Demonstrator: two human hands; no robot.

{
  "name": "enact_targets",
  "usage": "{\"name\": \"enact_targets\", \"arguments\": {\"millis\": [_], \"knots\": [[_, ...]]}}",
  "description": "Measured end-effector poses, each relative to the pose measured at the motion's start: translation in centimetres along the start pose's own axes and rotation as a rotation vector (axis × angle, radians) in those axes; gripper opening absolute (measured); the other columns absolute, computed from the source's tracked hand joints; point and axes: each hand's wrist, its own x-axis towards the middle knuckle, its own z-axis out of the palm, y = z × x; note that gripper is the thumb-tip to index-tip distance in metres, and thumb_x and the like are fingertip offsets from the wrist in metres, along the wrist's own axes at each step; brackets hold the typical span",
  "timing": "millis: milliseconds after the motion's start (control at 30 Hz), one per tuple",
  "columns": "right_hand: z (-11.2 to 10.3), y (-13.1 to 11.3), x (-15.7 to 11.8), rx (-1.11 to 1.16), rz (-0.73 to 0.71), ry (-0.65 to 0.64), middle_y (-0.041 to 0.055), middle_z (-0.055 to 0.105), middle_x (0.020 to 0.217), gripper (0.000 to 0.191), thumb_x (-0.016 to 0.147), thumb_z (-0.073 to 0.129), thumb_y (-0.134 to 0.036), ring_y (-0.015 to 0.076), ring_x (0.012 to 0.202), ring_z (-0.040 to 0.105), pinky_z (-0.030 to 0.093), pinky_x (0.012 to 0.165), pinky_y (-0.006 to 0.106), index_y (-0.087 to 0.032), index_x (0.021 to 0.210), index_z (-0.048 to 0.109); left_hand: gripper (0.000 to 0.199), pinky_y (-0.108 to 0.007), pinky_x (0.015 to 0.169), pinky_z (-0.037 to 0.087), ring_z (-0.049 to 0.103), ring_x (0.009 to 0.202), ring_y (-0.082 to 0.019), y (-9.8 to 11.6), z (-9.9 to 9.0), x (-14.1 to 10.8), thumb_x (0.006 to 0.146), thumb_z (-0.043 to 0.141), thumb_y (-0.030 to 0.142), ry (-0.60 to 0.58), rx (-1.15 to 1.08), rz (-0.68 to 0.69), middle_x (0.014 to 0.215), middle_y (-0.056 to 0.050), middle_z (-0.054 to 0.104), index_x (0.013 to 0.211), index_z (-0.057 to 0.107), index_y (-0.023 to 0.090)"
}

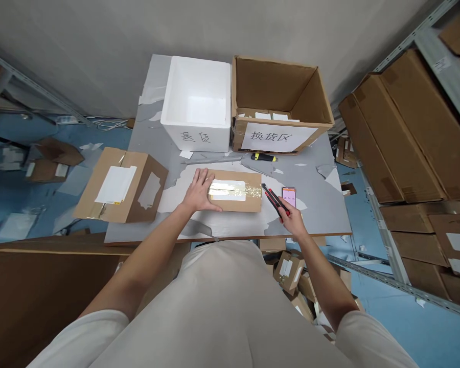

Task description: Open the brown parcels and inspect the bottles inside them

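Observation:
A small brown cardboard box (pixel 233 204) lies flat on the table in front of me, with a white label and shiny clear tape along its top. My left hand (pixel 199 193) grips its left end, thumb near the front edge and fingers toward the back. In my right hand (pixel 290 217) is a black and red utility knife (pixel 275 200), its tip close to the box's right end; whether it touches the tape I cannot tell. Just beyond my right fingers lies a phone (pixel 289 194) with a lit pink screen.
At the table's back stand a white foam bin (pixel 199 135) and an open carton (pixel 283 138) with packages inside. A yellow-black cutter (pixel 263 157) lies before them. A larger taped box (pixel 145 191) sits left. Shelved cartons (pixel 406 138) rise at right; boxes (pixel 289 271) pile below the table.

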Motion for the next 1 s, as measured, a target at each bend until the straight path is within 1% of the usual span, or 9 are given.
{"name": "enact_targets", "arguments": {"millis": [167,367,467,600,667,767,867,933,1000], "knots": [[-0.5,0.2,-0.3,0.029,0.019,-0.063,-0.0023,0.052,0.058,0.064,0.083,0.051,-0.053,0.0109,0.042,0.045,0.040,0.040,0.025,-0.014,0.134,0.050,0.137,-0.061,0.106,0.025,0.005,0.139,-0.049,-0.3,0.4,0.1,0.033,0.069,0.082,0.013,-0.016,0.000,0.152,-0.024,0.017,0.144,0.028,0.012],[-1.2,0.6,-1.8,0.056,0.035,-0.085,0.0009,0.057,0.068,0.063,0.083,0.052,-0.053,0.0087,0.042,0.043,0.038,0.040,0.023,-0.015,0.134,0.050,0.138,-0.061,0.107,0.023,0.004,0.140,-0.048,-0.2,0.3,0.2,0.033,0.069,0.082,-0.035,0.002,-0.011,0.154,-0.022,0.015,0.145,0.026,0.013],[-0.8,0.7,-3.4,0.063,0.049,-0.159,0.0021,0.058,0.071,0.060,0.084,0.053,-0.052,0.0079,0.043,0.041,0.038,0.040,0.023,-0.016,0.132,0.052,0.138,-0.061,0.106,0.024,0.003,0.140,-0.047,-0.1,0.2,0.3,0.034,0.070,0.080,-0.061,0.003,-0.031,0.155,-0.020,0.014,0.146,0.024,0.015],[0.0,1.0,-5.1,0.142,0.088,-0.208,0.0010,0.057,0.065,0.059,0.084,0.054,-0.051,0.0088,0.044,0.040,0.037,0.041,0.024,-0.017,0.132,0.053,0.139,-0.062,0.106,0.024,0.002,0.140,-0.047,-0.2,0.3,0.3,0.034,0.072,0.078,-0.069,-0.004,-0.036,0.155,-0.020,0.012,0.147,0.022,0.015],[-0.5,1.3,-5.6,0.198,0.145,-0.198,-0.0014,0.053,0.057,0.060,0.082,0.057,-0.051,0.0094,0.042,0.040,0.035,0.040,0.023,-0.017,0.132,0.053,0.139,-0.061,0.107,0.023,0.001,0.140,-0.047,-0.3,0.3,0.3,0.034,0.072,0.078,-0.065,-0.010,-0.035,0.155,-0.020,0.012,0.147,0.022,0.014],[-2.6,2.0,-6.4,0.307,0.263,-0.124,-0.0055,0.045,0.047,0.065,0.080,0.061,-0.049,0.0095,0.037,0.038,0.027,0.034,0.021,-0.017,0.135,0.049,0.139,-0.059,0.108,0.022,0.001,0.140,-0.046,-0.4,0.4,0.3,0.034,0.071,0.079,-0.059,-0.022,-0.026,0.155,-0.020,0.013,0.147,0.023,0.014],[-4.1,2.7,-7.1,0.478,0.278,0.078,-0.0045,0.053,0.055,0.068,0.078,0.064,-0.047,0.0091,0.038,0.041,0.026,0.032,0.019,-0.022,0.137,0.043,0.138,-0.060,0.109,0.020,0.000,0.140,-0.047,-0.6,0.4,0.2,0.035,0.071,0.079,-0.050,-0.050,-0.004,0.155,-0.020,0.013,0.147,0.025,0.013],[-3.2,2.8,-7.1,0.609,0.233,0.189,-0.0011,0.062,0.073,0.066,0.076,0.068,-0.045,0.0082,0.044,0.046,0.031,0.034,0.019,-0.026,0.134,0.044,0.133,-0.060,0.109,0.019,0.001,0.141,-0.047,-0.7,0.2,0.1,0.039,0.071,0.079,-0.044,-0.093,0.000,0.155,-0.020,0.013,0.146,0.026,0.014],[-0.6,2.5,-6.8,0.725,0.200,0.248,0.0013,0.064,0.090,0.058,0.072,0.072,-0.042,0.0084,0.053,0.053,0.039,0.039,0.019,-0.027,0.124,0.052,0.117,-0.058,0.110,0.020,0.007,0.141,-0.043,-1.1,0.0,0.2,0.053,0.067,0.076,-0.019,-0.169,-0.036,0.155,-0.018,0.013,0.146,0.028,0.016]]}}
